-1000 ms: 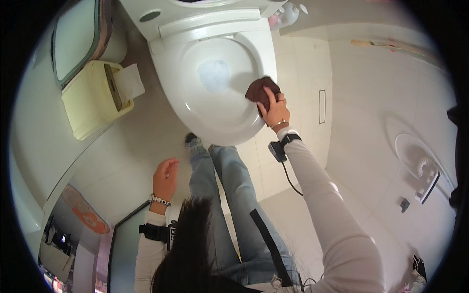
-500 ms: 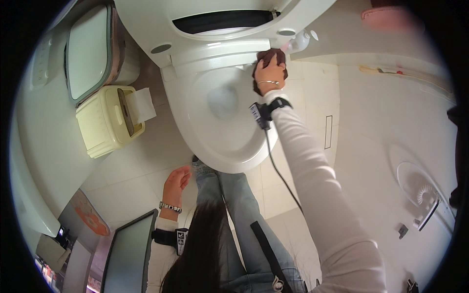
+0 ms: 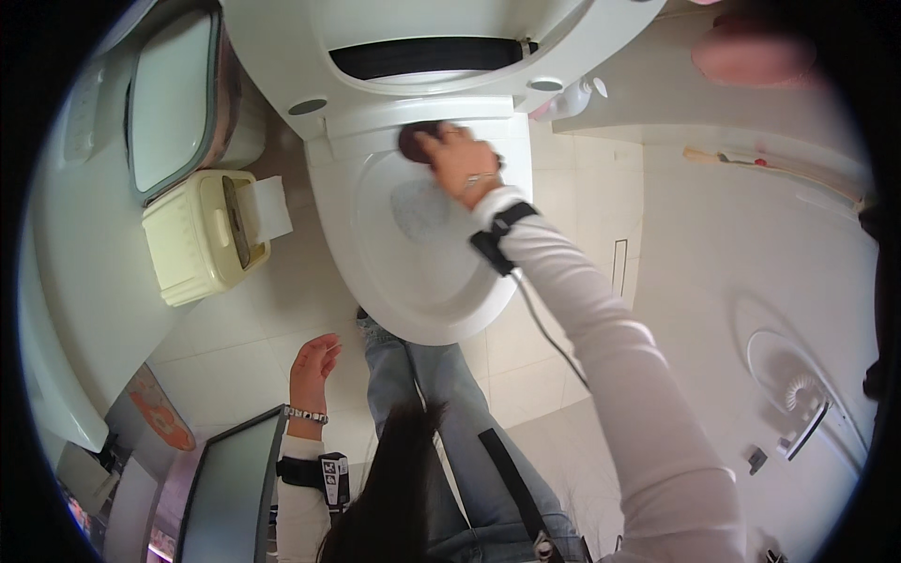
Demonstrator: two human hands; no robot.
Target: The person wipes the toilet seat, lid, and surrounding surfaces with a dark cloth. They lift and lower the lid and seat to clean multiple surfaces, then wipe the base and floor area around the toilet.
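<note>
- The white toilet (image 3: 446,324) fills the upper middle of the view, its lid raised at the back and its pale bowl open, with water at the bottom.
- The person's legs in blue jeans (image 3: 441,394) stand just in front of the toilet's rounded front edge.
- A bin (image 3: 174,113) with a pale, grey-edged top stands to the left of the toilet.
- A cream tissue box (image 3: 183,244) sits just below the bin in the view, with a white tissue (image 3: 272,208) sticking out of its slot.
- The right hand (image 3: 463,164) reaches over the back of the bowl, palm down, fingers bent over a cloth and holding it against the toilet.
- The left hand (image 3: 314,366) hangs well apart from the toilet, beside the left leg, its fingers loosely curled and half open, with nothing visible in its grasp.
- The dark brown cloth (image 3: 416,141) lies under the right hand at the rear rim, below the hinge strip; most of it is covered.
- A white bottle (image 3: 574,98) stands behind the toilet's right rear corner.
- A thin bracelet (image 3: 481,178) circles the right wrist.
</note>
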